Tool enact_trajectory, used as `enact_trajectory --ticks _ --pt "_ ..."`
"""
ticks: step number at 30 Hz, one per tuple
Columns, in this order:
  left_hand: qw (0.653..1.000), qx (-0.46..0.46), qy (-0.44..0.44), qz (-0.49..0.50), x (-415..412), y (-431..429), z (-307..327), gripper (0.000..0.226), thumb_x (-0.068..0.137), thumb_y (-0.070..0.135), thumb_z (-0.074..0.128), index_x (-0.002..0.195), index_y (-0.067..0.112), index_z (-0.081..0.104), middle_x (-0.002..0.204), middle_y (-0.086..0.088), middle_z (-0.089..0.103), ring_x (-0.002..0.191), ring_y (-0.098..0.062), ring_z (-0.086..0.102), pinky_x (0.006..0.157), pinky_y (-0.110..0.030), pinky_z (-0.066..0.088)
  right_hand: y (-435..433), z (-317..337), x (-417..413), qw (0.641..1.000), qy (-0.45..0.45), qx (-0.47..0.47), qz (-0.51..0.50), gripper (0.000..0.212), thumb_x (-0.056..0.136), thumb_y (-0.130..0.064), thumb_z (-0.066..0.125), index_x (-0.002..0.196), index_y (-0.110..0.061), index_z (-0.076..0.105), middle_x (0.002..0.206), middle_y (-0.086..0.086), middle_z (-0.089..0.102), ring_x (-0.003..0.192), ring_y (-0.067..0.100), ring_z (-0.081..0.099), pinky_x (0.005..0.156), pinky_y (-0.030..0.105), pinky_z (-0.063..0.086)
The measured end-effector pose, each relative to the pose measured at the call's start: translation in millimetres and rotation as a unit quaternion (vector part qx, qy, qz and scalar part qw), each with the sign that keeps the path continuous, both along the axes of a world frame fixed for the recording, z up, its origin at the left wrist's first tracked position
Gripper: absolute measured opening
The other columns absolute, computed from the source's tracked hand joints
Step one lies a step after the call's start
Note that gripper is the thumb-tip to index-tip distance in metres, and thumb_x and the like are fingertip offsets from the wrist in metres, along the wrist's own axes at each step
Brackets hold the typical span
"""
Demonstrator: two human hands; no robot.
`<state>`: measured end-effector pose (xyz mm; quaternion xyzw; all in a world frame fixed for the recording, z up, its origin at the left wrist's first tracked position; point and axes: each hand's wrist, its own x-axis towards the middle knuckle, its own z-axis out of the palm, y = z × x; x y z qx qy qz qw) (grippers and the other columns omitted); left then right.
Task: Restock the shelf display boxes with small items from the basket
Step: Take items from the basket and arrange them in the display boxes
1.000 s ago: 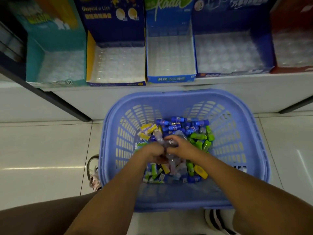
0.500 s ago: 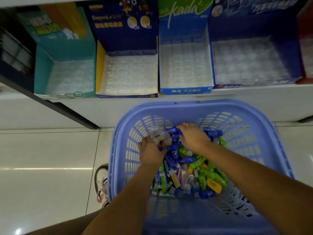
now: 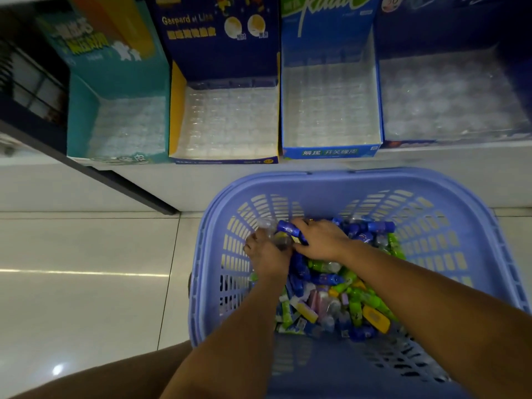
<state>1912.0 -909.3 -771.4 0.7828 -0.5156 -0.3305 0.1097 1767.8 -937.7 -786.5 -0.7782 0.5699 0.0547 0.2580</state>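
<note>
Seen from the head camera, a lavender-blue plastic basket (image 3: 359,180) with slotted walls stands on the tiled floor (image 3: 86,283), just in front of the white base of a shelf (image 3: 431,156). A heap of small items (image 3: 331,300) lies in its bottom: blue, green, yellow and pink tubes and packets mixed together, with most of the blue ones toward the far side.

Both hands are down in the basket at the far left end of the heap, close beside each other. The left hand (image 3: 266,254) has its fingers curled round a clear capsule (image 3: 269,227), held near the basket's left wall. More clear plastic shows by its thumb, but I cannot tell how many pieces it holds. The right hand (image 3: 324,240) lies knuckles up and pinches a blue tube (image 3: 288,228) between thumb and fingers. The tube's free end points toward the left hand, right beside the clear capsule.

On the shelf beyond the basket, four display boxes (image 3: 328,152) stand side by side, open at the top: a teal box (image 3: 83,116), a navy box (image 3: 178,110) with a yellow inner wall, a light blue box (image 3: 331,38), and a dark blue box (image 3: 431,24) cut off by the right edge. Each is lined with a clear plastic tray of small pockets. A bare leg (image 3: 115,375) shows at the lower left.
</note>
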Motion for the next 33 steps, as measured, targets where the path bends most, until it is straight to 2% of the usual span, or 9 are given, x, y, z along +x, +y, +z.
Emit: enact_trajectory --ticks 4,10,15,17,20,23,27,29,33 --pt "0.999 0.024 0.039 0.008 7.2 -0.3 -9.4 0.07 0.079 0.031 0.073 0.136 0.007 0.04 0.132 -0.016 0.042 0.123 -0.035 0.039 0.099 -0.043 0.041 -15.9 2.6 10.7 0.982 -0.087 0.144 -0.083 0.035 0.085 -0.058 0.042 0.113 -0.036 0.046 0.113 0.004 0.063 0.094 0.027 0.059 0.068 0.034 0.044" --pt "0.941 0.04 0.217 0.257 9.5 4.8 -3.7 0.049 0.081 0.016 0.07 0.125 0.023 0.052 0.103 -0.004 0.062 0.092 -0.03 0.066 0.078 -0.048 0.058 -8.7 -8.6 23.6 0.994 -0.043 0.086 -0.06 0.042 0.083 -0.058 0.048 0.115 -0.031 0.05 0.12 0.007 0.06 0.102 0.029 0.059 0.075 0.034 0.045" --pt "0.896 0.061 0.277 0.343 20.8 21.4 -1.8 0.048 0.08 0.008 0.07 0.125 0.015 0.054 0.114 -0.014 0.063 0.097 -0.032 0.063 0.087 -0.047 0.054 -17.5 -0.4 27.0 0.975 -0.047 0.219 0.002 0.024 0.082 -0.048 0.056 0.079 -0.024 0.056 0.084 0.002 0.065 0.079 0.024 0.061 0.071 0.032 0.048" --pt "0.892 0.094 0.269 0.351 27.1 17.5 2.4 0.046 0.081 0.013 0.071 0.124 0.012 0.054 0.113 -0.014 0.064 0.087 -0.027 0.064 0.075 -0.035 0.057 -9.2 4.2 20.4 0.953 -0.023 0.299 0.041 0.025 0.082 -0.042 0.057 0.07 -0.02 0.06 0.071 0.0 0.066 0.063 0.019 0.059 0.062 0.027 0.047" --pt "0.855 0.162 0.34 0.355 28.3 -2.3 15.9 0.037 0.079 0.017 0.075 0.111 0.007 0.06 0.093 -0.011 0.066 0.071 -0.02 0.068 0.057 -0.026 0.054 13.9 9.8 5.2 0.933 0.025 0.348 0.091 0.024 0.087 -0.039 0.054 0.09 -0.016 0.06 0.093 0.008 0.067 0.07 0.018 0.056 0.058 0.027 0.042" --pt "0.794 0.139 0.45 0.383 17.5 -20.5 27.2 0.053 0.083 0.007 0.071 0.131 0.006 0.048 0.104 -0.015 0.063 0.08 -0.023 0.069 0.062 -0.03 0.06 41.6 14.9 -18.5 0.941 0.051 0.319 0.103 0.047 0.092 -0.048 0.048 0.135 -0.029 0.042 0.123 0.007 0.046 0.102 0.025 0.051 0.074 0.031 0.045" --pt "0.957 0.141 0.228 0.113 13.0 -21.7 23.6 0.059 0.081 0.012 0.071 0.133 0.002 0.044 0.127 -0.019 0.057 0.113 -0.032 0.058 0.095 -0.038 0.05 83.7 38.4 -44.6 0.992 -0.086 0.082 -0.035 0.052 0.09 -0.045 0.056 0.137 -0.028 0.044 0.141 0.007 0.034 0.126 0.026 0.039 0.1 0.037 0.042" --pt "0.982 0.109 0.15 0.025 22.8 -13.0 26.8 0.058 0.08 0.012 0.072 0.132 0.003 0.047 0.129 -0.016 0.056 0.118 -0.032 0.055 0.096 -0.034 0.046 97.0 51.0 -46.4 0.996 -0.09 -0.009 -0.006 0.03 0.091 -0.036 0.059 0.114 -0.017 0.06 0.12 0.007 0.05 0.11 0.027 0.051 0.085 0.033 0.046" --pt "0.985 0.14 -0.014 -0.099 33.7 21.1 36.7 0.048 0.087 0.029 0.066 0.122 0.0 0.051 0.117 -0.02 0.059 0.104 -0.034 0.06 0.079 -0.037 0.051 124.5 57.2 -33.4 0.949 0.048 0.129 0.284 0.026 0.095 -0.016 0.047 0.118 -0.012 0.058 0.119 0.009 0.055 0.105 0.028 0.055 0.081 0.039 0.046"
